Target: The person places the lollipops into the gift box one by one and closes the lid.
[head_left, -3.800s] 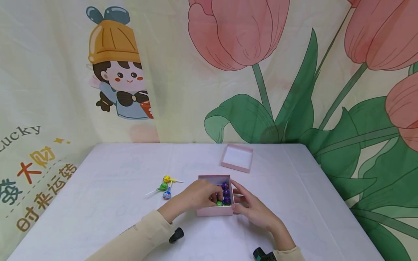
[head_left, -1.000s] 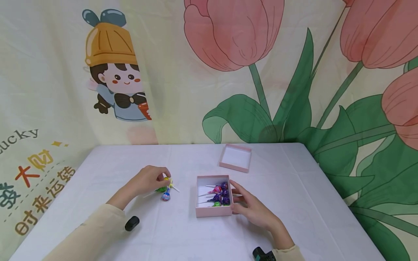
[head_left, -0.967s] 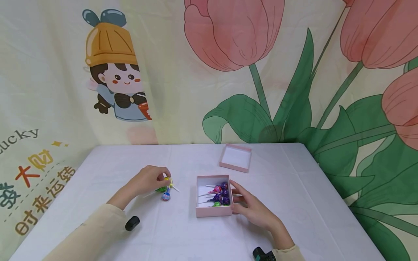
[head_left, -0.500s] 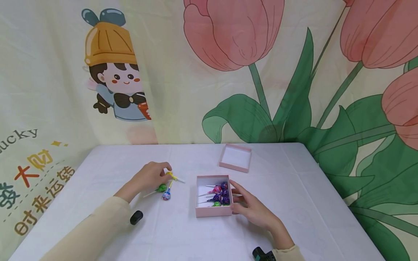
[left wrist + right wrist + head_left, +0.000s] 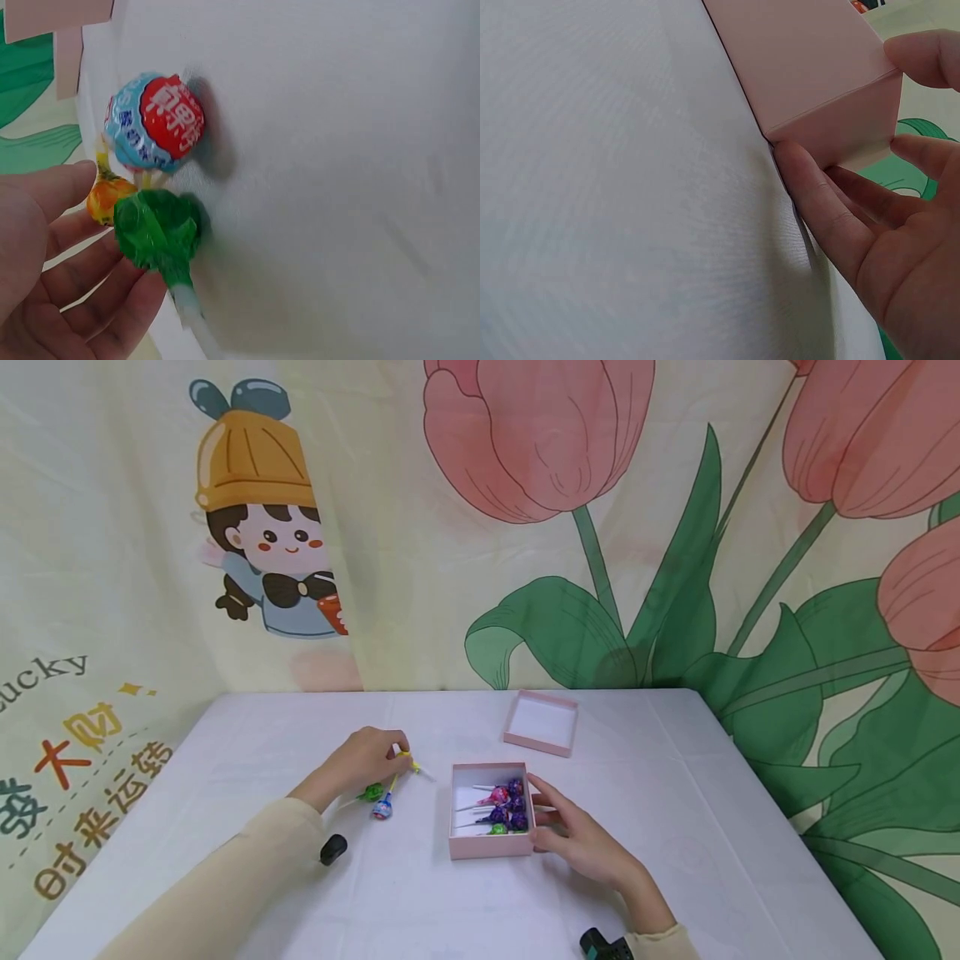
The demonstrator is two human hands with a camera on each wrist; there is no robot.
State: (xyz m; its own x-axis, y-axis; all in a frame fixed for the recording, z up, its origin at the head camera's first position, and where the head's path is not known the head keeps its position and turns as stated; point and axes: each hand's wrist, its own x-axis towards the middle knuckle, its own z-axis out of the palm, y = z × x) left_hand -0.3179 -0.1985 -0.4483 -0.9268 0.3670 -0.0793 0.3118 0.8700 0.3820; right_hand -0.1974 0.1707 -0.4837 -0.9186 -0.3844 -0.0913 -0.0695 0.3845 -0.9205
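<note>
My left hand (image 5: pixel 367 756) pinches a yellow lollipop (image 5: pixel 109 196) by its wrapped head, stick pointing right in the head view. Just below that hand lie a green lollipop (image 5: pixel 371 792) and a blue-and-red lollipop (image 5: pixel 382 809), both on the table. My right hand (image 5: pixel 585 847) rests against the right side of an open pink box (image 5: pixel 491 848), its fingers spread along the wall; in the right wrist view the thumb and fingertips touch the box's side (image 5: pixel 810 67). Inside the box, several purple lollipops (image 5: pixel 517 820), a pink one (image 5: pixel 498 795) and a green one (image 5: pixel 498 829) lie with sticks to the left.
Behind the box, the pink lid (image 5: pixel 542 720) lies with its white inside up. A white cloth (image 5: pixel 405 893) covers the table, and a printed curtain (image 5: pixel 405 527) hangs at its far edge. Black wrist devices (image 5: pixel 333 849) sit by both forearms.
Earlier my left hand was inside the box; it then went to the loose lollipops. Over the last second it has moved the yellow one up and right. My right hand stays at the box.
</note>
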